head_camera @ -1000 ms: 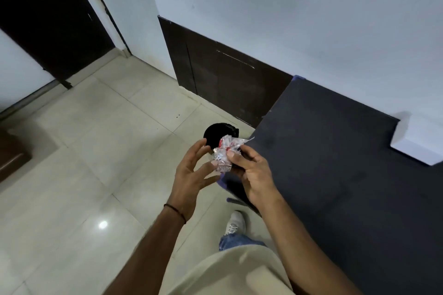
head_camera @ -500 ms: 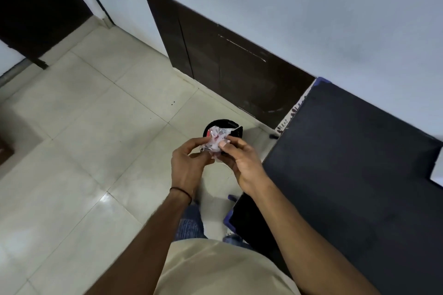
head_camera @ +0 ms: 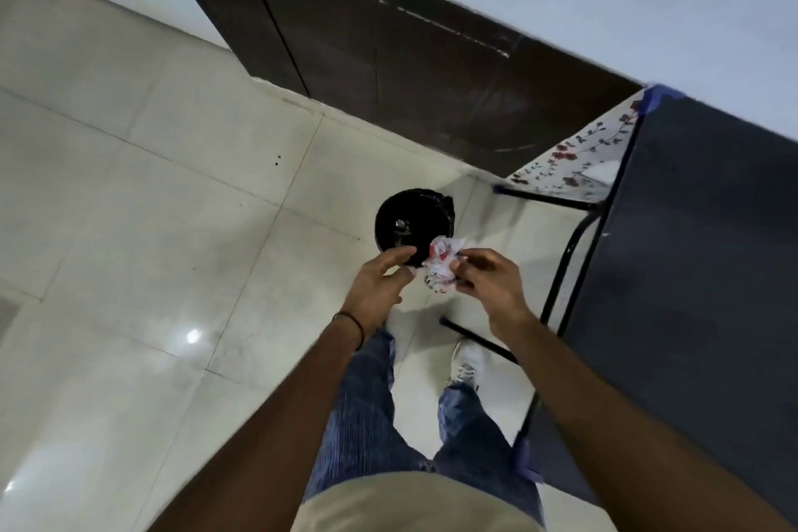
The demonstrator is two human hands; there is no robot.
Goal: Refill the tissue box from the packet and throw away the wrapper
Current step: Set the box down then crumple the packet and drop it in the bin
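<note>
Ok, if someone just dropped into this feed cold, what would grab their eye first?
Probably the crumpled red-and-white wrapper at centre frame, pinched between the left hand and the right hand. Just beyond it on the pale tiled floor stands a round black bin, open at the top. A dark table fills the right side.
</note>
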